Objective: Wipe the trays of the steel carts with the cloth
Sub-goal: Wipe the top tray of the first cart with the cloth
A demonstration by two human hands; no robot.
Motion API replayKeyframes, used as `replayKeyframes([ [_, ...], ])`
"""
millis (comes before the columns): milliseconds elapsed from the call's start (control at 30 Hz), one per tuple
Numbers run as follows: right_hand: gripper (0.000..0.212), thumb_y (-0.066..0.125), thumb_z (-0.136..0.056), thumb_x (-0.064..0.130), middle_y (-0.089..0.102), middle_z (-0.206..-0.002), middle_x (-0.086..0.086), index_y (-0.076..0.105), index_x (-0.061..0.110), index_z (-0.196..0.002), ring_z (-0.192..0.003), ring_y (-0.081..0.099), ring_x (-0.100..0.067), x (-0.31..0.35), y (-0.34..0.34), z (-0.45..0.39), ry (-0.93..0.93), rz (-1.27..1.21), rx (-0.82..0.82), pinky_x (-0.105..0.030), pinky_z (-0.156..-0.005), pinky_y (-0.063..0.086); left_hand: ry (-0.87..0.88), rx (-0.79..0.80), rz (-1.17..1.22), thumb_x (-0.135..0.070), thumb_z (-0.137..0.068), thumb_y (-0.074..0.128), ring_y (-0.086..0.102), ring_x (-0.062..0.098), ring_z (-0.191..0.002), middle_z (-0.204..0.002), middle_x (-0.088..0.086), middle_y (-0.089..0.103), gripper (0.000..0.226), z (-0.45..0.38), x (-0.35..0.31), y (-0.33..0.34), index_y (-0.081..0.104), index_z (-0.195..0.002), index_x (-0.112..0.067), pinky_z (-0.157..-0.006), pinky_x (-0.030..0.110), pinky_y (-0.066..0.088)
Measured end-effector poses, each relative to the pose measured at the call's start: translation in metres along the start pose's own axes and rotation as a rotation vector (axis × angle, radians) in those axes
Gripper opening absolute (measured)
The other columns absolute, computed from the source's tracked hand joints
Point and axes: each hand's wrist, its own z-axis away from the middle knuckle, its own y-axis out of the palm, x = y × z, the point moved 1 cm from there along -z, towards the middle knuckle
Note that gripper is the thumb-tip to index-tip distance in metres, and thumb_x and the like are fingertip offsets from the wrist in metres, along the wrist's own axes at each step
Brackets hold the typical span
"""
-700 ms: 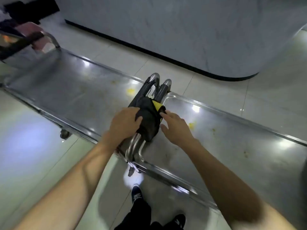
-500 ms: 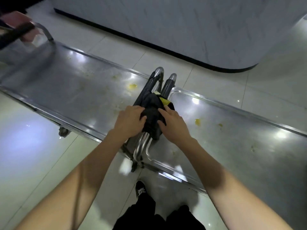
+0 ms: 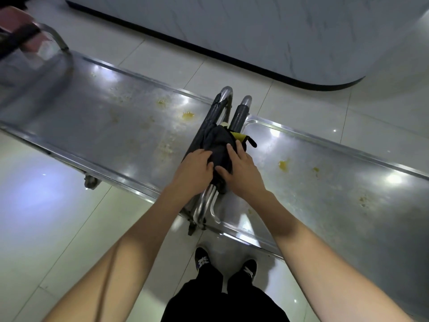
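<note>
Two steel carts stand end to end before me. The left tray [image 3: 97,135] and the right tray [image 3: 348,182] both carry yellowish food stains. Their two handle bars [image 3: 241,110] meet in the middle, and a black cloth with a yellow patch [image 3: 220,145] is draped over them. My left hand [image 3: 195,168] grips the cloth's left side. My right hand [image 3: 241,173] presses on its right side, thumb tucked under the fabric. Both hands touch the cloth over the handles.
A grey marbled counter with a black base [image 3: 255,59] curves behind the carts. The left cart's far handle [image 3: 58,43] rises at the upper left. A caster [image 3: 89,181] shows under the left tray. My shoes [image 3: 225,263] stand on the tiled floor.
My right hand moved in from beside the cloth and closed onto it, joining the left hand. The view shifted slightly nearer over the carts.
</note>
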Motion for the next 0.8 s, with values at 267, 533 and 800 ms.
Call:
replayKeyframes([
  [267, 0.082, 0.057, -0.097, 0.048, -0.006, -0.167, -0.007, 0.014, 0.017, -0.160, -0.143, 0.034, -0.035, -0.002, 0.005, 0.001, -0.020, -0.129, 0.022, -0.048, -0.112, 0.040, -0.026, -0.005, 0.064, -0.020, -0.103, 0.048, 0.051, 0.023, -0.130, -0.145, 0.004, 0.053, 0.041, -0.003, -0.004, 0.003, 0.051, -0.143, -0.013, -0.109, 0.036, 0.040],
  [533, 0.056, 0.056, -0.101, 0.033, 0.021, -0.160, -0.010, 0.038, 0.010, -0.148, -0.122, 0.053, -0.032, 0.000, -0.002, -0.001, -0.117, -0.081, -0.023, -0.040, -0.098, 0.049, 0.048, 0.003, 0.047, -0.005, -0.098, 0.049, 0.051, 0.025, -0.128, -0.142, 0.005, 0.055, 0.044, 0.000, 0.005, -0.003, 0.055, -0.140, -0.012, -0.103, 0.030, 0.040],
  [800, 0.036, 0.057, -0.100, 0.028, 0.042, -0.147, -0.009, 0.058, 0.009, -0.131, -0.109, 0.059, -0.027, -0.002, 0.001, 0.000, -0.150, -0.097, -0.121, -0.035, -0.093, 0.049, 0.199, 0.018, -0.277, -0.023, -0.088, 0.067, 0.042, 0.022, -0.127, -0.142, -0.003, 0.054, 0.057, -0.001, 0.021, -0.006, 0.052, -0.144, -0.019, -0.105, 0.042, 0.042],
])
